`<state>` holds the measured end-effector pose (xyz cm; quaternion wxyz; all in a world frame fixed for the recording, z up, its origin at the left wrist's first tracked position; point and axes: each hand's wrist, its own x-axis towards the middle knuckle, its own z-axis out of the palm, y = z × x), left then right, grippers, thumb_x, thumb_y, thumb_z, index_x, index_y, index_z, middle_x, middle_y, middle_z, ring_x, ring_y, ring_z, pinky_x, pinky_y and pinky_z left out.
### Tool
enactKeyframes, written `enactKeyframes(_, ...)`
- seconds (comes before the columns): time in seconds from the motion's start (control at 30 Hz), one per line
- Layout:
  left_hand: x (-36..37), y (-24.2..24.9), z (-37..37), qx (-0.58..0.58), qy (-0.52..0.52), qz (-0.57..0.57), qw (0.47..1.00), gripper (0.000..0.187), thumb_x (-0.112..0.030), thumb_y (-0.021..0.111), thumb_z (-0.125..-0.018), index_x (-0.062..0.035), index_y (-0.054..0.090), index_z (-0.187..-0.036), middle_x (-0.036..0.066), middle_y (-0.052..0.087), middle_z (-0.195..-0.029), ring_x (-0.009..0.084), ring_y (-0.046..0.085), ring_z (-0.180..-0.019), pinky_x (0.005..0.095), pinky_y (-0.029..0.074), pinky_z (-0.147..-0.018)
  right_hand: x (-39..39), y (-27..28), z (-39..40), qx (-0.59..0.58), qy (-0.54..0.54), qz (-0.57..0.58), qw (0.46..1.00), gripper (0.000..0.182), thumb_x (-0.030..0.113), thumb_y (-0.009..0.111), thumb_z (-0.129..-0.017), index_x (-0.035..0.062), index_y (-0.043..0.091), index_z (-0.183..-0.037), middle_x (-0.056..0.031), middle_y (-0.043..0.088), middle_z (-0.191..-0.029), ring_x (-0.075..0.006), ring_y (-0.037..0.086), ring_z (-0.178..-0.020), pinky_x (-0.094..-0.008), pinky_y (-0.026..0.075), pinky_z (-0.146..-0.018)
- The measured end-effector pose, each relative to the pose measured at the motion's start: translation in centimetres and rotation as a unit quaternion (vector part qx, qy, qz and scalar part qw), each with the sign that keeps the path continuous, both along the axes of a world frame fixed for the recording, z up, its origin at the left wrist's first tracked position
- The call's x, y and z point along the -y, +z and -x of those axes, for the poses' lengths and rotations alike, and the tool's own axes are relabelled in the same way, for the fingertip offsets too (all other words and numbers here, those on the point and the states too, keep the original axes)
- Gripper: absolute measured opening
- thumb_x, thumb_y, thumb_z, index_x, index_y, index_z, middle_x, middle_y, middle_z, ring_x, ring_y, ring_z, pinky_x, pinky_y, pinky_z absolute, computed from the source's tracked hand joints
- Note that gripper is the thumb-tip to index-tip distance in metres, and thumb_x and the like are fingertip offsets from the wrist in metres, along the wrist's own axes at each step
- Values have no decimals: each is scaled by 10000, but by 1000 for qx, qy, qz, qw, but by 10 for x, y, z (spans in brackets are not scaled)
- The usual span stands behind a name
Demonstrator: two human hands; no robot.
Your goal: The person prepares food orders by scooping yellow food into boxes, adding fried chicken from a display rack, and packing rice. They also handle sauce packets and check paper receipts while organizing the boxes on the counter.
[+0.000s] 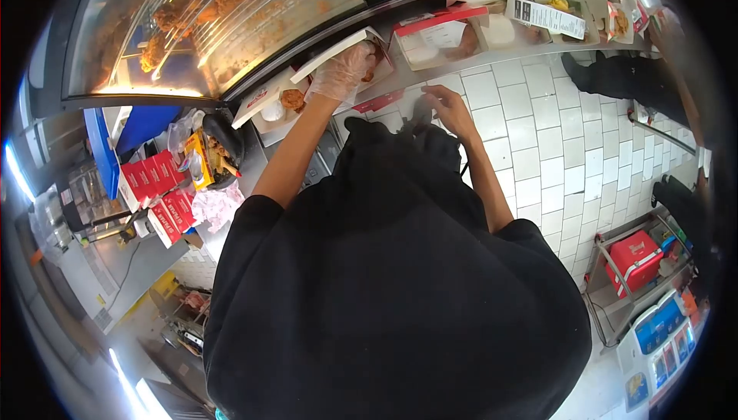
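Note:
My left hand (344, 71), in a clear plastic glove, reaches into an open white box (338, 51) on the steel ledge. Its fingers curl at a piece of fried chicken (373, 65) inside; the fingertips are partly hidden. Just left stands another open box (254, 105) with a piece of fried chicken (292, 99) and a round white tub (274, 112). My bare right hand (453, 115) hovers below the ledge, in front of my body, with its fingers loosely bent and apart. Nothing shows between them.
A lit display cabinet (231, 20) holds fried chicken on wire racks. More open boxes (438, 39) line the ledge, one with a printed receipt (547, 18). Stacked red boxes (157, 178) stand at left. Another person's dark shoe (588, 74) and a trolley with a red box (635, 262) are at right.

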<state>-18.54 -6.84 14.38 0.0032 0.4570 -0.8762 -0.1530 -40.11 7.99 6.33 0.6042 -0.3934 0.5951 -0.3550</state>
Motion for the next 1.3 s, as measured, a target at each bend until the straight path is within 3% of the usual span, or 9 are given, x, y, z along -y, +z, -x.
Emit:
enactKeyframes(0.43, 8, -55, 0, -20, -36, 108, 993, 204, -159, 593, -816, -11, 621, -954, 221, 634, -889, 378, 639, -811, 447, 513, -709, -7, -16, -10, -4, 8, 3, 1000, 285, 188, 548, -953, -1, 623, -1152, -126, 698, -989, -191, 684, -852, -290, 497, -655)
enactKeyframes(0.5, 7, -45, -4, 8, 18, -20, 1000, 229, -202, 579, -855, -85, 589, -1052, 173, 635, -973, 363, 636, -867, 474, 516, -785, -7, -14, -11, -3, 14, 1, 1000, 288, 195, 557, -946, -1, 626, -1146, -122, 698, -983, -192, 683, -846, -295, 502, -674)
enactKeyframes(0.6, 10, -82, -35, -134, 17, -21, 991, 192, -229, 542, -906, -98, 569, -1045, 172, 628, -979, 375, 615, -908, 479, 485, -818, -7, -11, -11, -9, 20, 1, 1000, 289, 199, 566, -940, -1, 632, -1138, -124, 696, -982, -195, 682, -845, -306, 510, -711)
enactKeyframes(0.7, 17, -94, -46, -120, -5, -21, 993, 302, -305, 404, -1004, -30, 529, -1013, 182, 591, -958, 347, 587, -910, 428, 460, -875, -9, -19, -10, -18, 21, 9, 1000, 331, 244, 579, -920, 11, 644, -1146, -96, 692, -947, -159, 619, -767, -301, 496, -701)
enactKeyframes(0.97, -4, -11, -44, -149, 39, -220, 963, 208, -222, 593, -882, -34, 633, -959, 73, 647, -905, 171, 608, -895, 320, 471, -831, -10, -31, -5, -39, 55, 2, 998, 316, 214, 575, -918, -4, 638, -1137, -121, 695, -986, -188, 659, -808, -314, 514, -743)
enactKeyframes(1.1, -18, 5, -38, -147, 16, -412, 899, 215, -234, 611, -859, -38, 666, -931, 60, 672, -847, 207, 633, -811, 353, 483, -774, -12, -44, -2, -40, 51, -1, 998, 339, 251, 584, -914, -10, 647, -1121, -111, 694, -1004, -183, 643, -817, -312, 511, -758)
enactKeyframes(1.13, -20, -2, -38, -147, 17, -412, 899, 215, -234, 611, -859, -38, 666, -931, 60, 672, -847, 207, 633, -811, 353, 483, -774, -12, -46, -1, -40, 52, -1, 998, 339, 251, 584, -914, -10, 647, -1121, -111, 694, -1004, -183, 643, -817, -312, 511, -758)
enactKeyframes(1.2, -16, -17, -35, -80, 36, -86, 992, 250, -239, 622, -848, -14, 657, -953, 79, 685, -852, 246, 642, -788, 352, 498, -780, -13, -46, 1, -44, 45, 7, 998, 328, 243, 592, -910, -7, 651, -1115, -106, 693, -1011, -188, 646, -812, -313, 512, -758)
enactKeyframes(1.3, -5, -39, -28, -137, 84, -66, 985, 307, -259, 632, -840, -22, 654, -1034, 139, 682, -944, 296, 648, -883, 380, 496, -826, -10, -42, 3, -58, 50, 8, 997, 323, 235, 599, -907, -6, 651, -1115, -107, 693, -1017, -188, 649, -807, -310, 512, -753)
